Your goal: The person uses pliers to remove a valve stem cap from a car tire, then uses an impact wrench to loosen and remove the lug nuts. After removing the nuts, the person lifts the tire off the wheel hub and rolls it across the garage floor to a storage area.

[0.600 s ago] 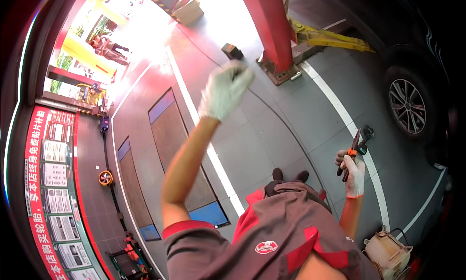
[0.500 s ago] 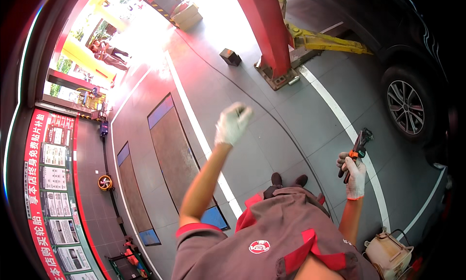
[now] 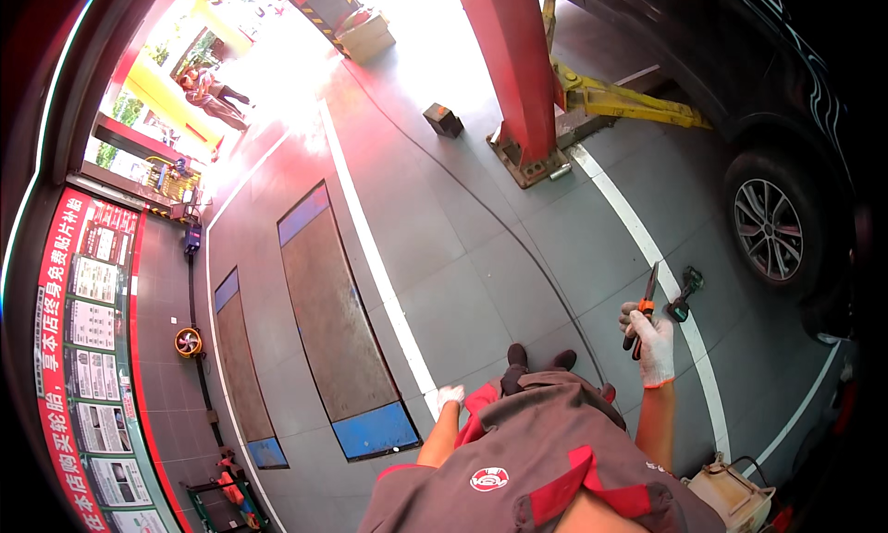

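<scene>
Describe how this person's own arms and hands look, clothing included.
The left hand and right hand both wear whitish gloves; the right one's cuff ends in an orange band. Both forearms are bare. The left sleeve is grey-brown with red trim; the right sleeve's edge is hard to make out.

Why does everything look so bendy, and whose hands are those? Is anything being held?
They belong to a person, not a robot, and both are gloved. A wide camera worn on the person's head looks down, so straight edges bend near the rim. The right hand holds a plier-like tool with orange on it. The left hand is low by the shirt; I can't tell if it holds anything. On the grey floor are a power tool, a long hose or cable and a dark box.
</scene>
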A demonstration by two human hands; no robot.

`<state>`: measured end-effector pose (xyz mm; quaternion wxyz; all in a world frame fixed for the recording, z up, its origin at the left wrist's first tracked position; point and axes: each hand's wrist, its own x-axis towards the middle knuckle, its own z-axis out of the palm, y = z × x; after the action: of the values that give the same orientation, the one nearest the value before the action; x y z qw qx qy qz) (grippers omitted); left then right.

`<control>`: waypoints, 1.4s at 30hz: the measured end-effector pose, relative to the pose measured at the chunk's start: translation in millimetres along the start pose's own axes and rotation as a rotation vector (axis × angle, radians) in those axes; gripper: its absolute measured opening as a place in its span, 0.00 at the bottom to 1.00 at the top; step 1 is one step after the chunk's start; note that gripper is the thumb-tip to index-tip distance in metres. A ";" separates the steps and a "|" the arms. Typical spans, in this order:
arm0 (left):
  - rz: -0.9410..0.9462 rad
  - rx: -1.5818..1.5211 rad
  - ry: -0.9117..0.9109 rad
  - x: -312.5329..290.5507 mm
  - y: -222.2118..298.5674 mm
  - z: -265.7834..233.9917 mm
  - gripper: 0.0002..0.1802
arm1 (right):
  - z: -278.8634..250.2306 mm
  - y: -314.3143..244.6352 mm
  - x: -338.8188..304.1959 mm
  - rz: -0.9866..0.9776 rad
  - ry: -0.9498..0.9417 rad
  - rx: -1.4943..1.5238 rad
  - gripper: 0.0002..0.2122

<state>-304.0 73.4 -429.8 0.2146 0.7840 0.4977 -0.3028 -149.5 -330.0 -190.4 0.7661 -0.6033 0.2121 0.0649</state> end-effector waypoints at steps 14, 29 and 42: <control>0.034 -0.108 -0.015 21.5 3.9 1.3 0.23 | 17.6 -0.5 1.9 0.079 -0.081 -0.020 0.10; 0.225 -0.062 -0.121 47.1 53.1 19.9 0.25 | -119.8 281.3 26.1 0.593 0.110 -0.856 0.18; 0.100 -0.027 -0.150 34.9 15.1 16.0 0.24 | -226.3 409.8 -89.9 0.984 0.203 -0.457 0.13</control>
<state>-283.2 79.7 -464.9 0.2765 0.7801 0.4444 -0.3427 -431.9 -423.3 -562.9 0.4705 -0.5871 0.5225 0.4012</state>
